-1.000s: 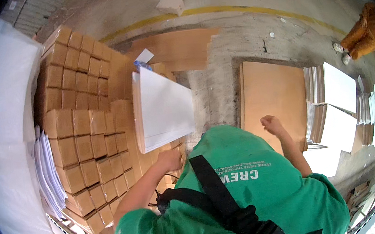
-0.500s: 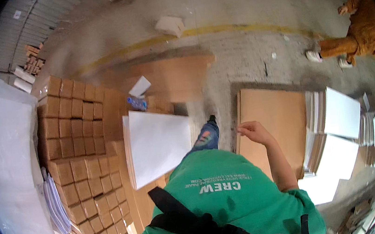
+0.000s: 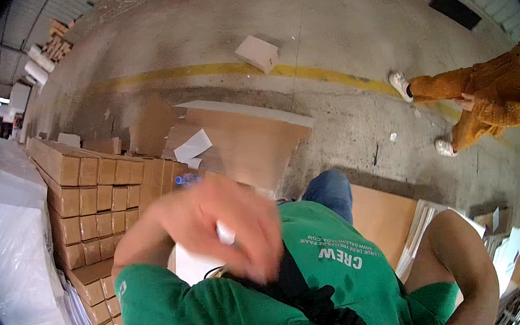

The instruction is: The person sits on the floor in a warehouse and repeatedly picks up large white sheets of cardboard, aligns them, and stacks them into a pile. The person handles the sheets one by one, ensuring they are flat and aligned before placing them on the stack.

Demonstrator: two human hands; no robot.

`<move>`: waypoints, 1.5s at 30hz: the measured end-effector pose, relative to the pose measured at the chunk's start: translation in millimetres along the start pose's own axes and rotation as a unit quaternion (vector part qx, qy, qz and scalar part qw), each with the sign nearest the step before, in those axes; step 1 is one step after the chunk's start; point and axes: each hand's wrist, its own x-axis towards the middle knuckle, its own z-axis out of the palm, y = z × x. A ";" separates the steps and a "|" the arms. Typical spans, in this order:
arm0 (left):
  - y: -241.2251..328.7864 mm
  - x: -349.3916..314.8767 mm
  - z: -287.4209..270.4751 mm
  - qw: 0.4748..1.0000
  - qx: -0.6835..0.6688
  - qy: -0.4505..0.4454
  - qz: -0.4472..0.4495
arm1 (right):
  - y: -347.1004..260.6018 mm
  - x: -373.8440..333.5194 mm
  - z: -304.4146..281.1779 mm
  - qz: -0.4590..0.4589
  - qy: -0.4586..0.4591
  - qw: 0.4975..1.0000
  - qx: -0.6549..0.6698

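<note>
Black webbing chest strap (image 3: 295, 278): crosses the green cotton shirt (image 3: 240, 314) on a diagonal; lies just beside the left fingers in view, contact not certain. Before loading it, check that it lies flat.
Bare left hand (image 3: 232, 227): raised before the chest, elbow bent, outline blurred. Fingers appear curled; whether they grip anything cannot be told. Steady the wrist for a sure hold.
Right hand: out of view; finger state cannot be told. Only the bare right forearm (image 3: 478, 272) shows, folded back at the elbow. Keep this elbow clear of the upright sheet edges.
White flat panel (image 3: 194, 265): lies below the left forearm, largely covered by it. Keep sleeve and strap off its face, which probably marks easily.
Brown cardboard sheet (image 3: 380, 216): lies flat beyond the right side of the shirt. Avoid stepping on its edge.
Small brown cardboard cartons (image 3: 89, 225): stacked in rows to the left. Swing the left elbow short of them.
Clear blue plastic bottle (image 3: 186, 179): beyond the left hand, beside the cartons.
Person in rust-brown clothing (image 3: 505, 93): farther off at right. Allow room when turning.
</note>
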 end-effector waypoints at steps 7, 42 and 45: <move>-32.8 130.9 -25.2 0.990 0.025 -0.076 0.112 | -8.9 -45.5 -113.8 -0.004 0.016 0.999 0.030; -63.2 324.4 -352.9 0.784 0.464 0.399 -0.102 | 254.6 -173.3 -597.6 -0.097 -0.086 0.986 -0.103; -59.0 294.5 -386.5 0.736 0.453 0.471 -0.178 | 318.3 -173.9 -615.6 -0.096 -0.074 0.986 -0.113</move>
